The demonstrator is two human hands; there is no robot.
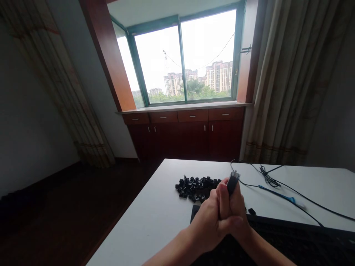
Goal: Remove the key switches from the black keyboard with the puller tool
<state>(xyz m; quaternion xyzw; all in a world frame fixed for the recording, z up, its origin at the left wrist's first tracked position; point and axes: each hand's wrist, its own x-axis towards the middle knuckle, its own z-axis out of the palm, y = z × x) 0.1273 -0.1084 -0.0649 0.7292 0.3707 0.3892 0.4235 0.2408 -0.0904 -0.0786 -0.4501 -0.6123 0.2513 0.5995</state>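
Note:
My left hand [206, 221] and my right hand [240, 218] are clasped together above the near side of the white table. A small black tool with silver metal prongs, which looks like a keycap puller [233, 183], sticks up from between them, prongs away from me. Fingers of both hands are wrapped round its lower part, which is hidden. Below my wrists lies a dark keyboard [302, 236], partly covered by my hands and forearms. Just beyond my left hand, a heap of loose black keycaps [192, 186] is spread on the table.
A single keycap [252, 211] lies by the keyboard's far edge. To the right are a blue-handled brush [277, 194] and a coiled black cable [269, 177]. The white table [146, 221] ends at a slanting left edge. Wooden cabinets [183, 138] stand under the window.

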